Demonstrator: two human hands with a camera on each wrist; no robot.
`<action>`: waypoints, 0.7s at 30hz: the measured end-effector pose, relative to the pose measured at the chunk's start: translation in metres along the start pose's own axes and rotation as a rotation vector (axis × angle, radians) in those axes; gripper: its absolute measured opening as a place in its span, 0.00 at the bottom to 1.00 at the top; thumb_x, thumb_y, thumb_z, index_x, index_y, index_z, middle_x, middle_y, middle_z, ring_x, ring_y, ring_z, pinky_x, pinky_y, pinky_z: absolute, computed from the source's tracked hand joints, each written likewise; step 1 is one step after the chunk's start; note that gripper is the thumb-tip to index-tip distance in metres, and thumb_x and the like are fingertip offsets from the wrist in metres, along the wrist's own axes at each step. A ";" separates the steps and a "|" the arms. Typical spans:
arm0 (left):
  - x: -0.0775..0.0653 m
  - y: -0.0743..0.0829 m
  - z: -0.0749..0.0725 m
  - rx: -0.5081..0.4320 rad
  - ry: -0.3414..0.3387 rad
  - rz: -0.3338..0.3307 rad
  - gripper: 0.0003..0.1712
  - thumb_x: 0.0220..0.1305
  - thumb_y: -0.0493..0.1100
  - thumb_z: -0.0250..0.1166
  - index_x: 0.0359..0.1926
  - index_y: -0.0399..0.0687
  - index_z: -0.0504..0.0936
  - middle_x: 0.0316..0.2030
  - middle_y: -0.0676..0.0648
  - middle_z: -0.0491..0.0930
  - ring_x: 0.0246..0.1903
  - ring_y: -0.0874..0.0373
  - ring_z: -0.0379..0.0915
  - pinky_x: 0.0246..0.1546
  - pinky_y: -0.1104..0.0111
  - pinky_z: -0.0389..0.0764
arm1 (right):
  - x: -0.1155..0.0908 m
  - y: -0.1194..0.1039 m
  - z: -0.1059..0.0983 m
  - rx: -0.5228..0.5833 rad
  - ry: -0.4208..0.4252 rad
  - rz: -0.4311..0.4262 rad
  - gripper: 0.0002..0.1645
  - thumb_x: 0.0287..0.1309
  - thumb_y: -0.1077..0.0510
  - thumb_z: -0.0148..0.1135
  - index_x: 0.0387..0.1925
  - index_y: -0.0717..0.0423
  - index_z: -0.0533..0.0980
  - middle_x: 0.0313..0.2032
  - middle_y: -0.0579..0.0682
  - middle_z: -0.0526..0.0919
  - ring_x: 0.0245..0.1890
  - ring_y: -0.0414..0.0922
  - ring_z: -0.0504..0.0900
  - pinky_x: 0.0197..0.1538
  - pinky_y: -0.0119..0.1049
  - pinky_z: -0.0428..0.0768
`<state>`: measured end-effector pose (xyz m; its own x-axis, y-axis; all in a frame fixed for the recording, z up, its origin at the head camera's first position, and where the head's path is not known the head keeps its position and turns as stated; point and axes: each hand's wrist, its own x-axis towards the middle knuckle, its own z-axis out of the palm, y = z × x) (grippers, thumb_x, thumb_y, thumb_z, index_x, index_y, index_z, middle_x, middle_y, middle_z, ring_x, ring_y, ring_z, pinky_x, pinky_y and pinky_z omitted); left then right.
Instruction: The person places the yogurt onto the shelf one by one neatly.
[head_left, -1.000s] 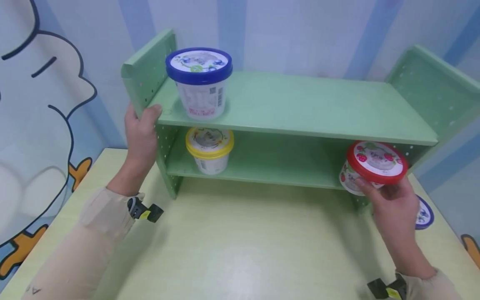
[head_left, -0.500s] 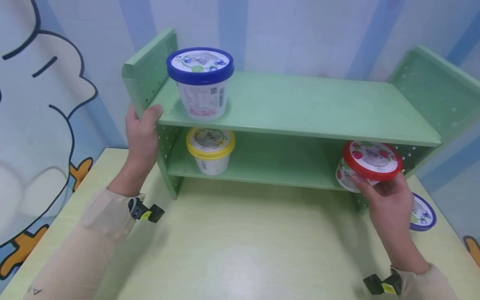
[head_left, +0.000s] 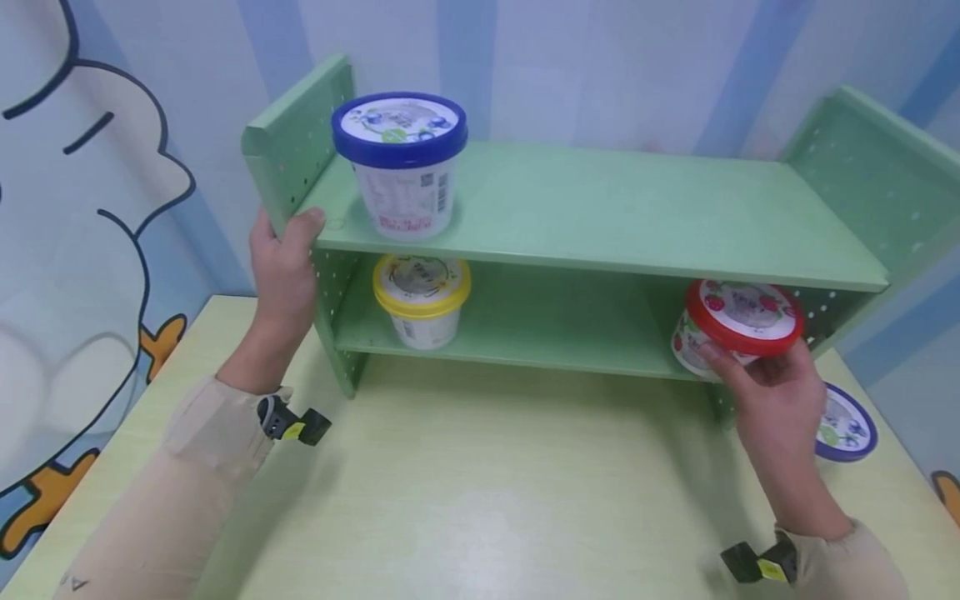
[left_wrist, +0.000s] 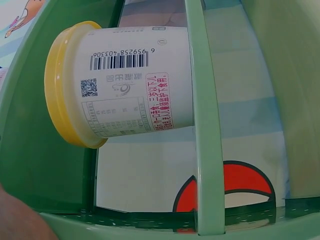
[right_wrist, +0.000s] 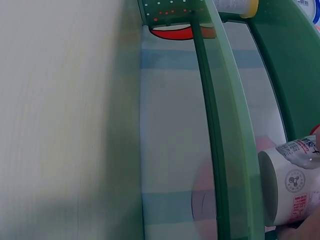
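My left hand [head_left: 285,271] grips the left side panel of a green two-tier shelf [head_left: 600,217], thumb on its front edge and fingers hidden behind. At the lower tier's right end, my right hand [head_left: 783,408] holds a paper tub with a red strawberry lid [head_left: 742,317], thumb on its front. In the right wrist view, the tub's base [right_wrist: 268,187] is close to the tier's front edge. A yellow-lidded tub [head_left: 423,300] stands at the lower tier's left end, its printed side [left_wrist: 130,85] large in the left wrist view. Above it stands a blue-lidded tub [head_left: 401,167].
Another tub with a blue lid [head_left: 843,425] is on the table to the right of the shelf, partly hidden by my right hand. The pale table [head_left: 480,500] stretches in front, and a patterned wall [head_left: 562,75] rises behind.
My right hand has brought the red-lidded tub slightly left and inward on the lower tier, revealing more of the blue lid on the table. My left hand keeps its grip.
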<state>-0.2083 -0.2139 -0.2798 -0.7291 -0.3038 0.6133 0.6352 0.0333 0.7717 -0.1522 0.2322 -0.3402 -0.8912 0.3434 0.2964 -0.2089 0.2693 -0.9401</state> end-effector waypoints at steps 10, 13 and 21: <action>0.000 -0.001 0.000 -0.003 -0.001 0.009 0.18 0.65 0.39 0.53 0.54 0.37 0.74 0.41 0.43 0.76 0.41 0.52 0.71 0.48 0.64 0.70 | 0.001 -0.002 0.006 0.086 0.032 -0.012 0.38 0.53 0.62 0.74 0.65 0.47 0.71 0.62 0.48 0.73 0.60 0.45 0.71 0.55 0.23 0.72; 0.000 -0.001 0.000 -0.008 -0.002 0.010 0.18 0.65 0.39 0.53 0.54 0.38 0.74 0.41 0.43 0.76 0.41 0.52 0.71 0.48 0.64 0.70 | 0.002 -0.002 0.008 0.093 0.037 -0.005 0.39 0.52 0.61 0.75 0.65 0.48 0.70 0.62 0.48 0.73 0.59 0.45 0.71 0.55 0.24 0.72; 0.000 0.000 0.001 -0.024 -0.006 0.002 0.19 0.65 0.39 0.53 0.55 0.38 0.73 0.42 0.43 0.76 0.43 0.52 0.71 0.48 0.63 0.71 | 0.002 -0.002 0.011 0.047 0.055 0.047 0.40 0.53 0.59 0.74 0.66 0.46 0.68 0.63 0.46 0.72 0.60 0.44 0.71 0.57 0.24 0.71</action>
<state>-0.2089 -0.2133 -0.2794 -0.7296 -0.2976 0.6158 0.6423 0.0111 0.7664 -0.1579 0.2223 -0.3395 -0.8771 0.4040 0.2598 -0.1875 0.2100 -0.9596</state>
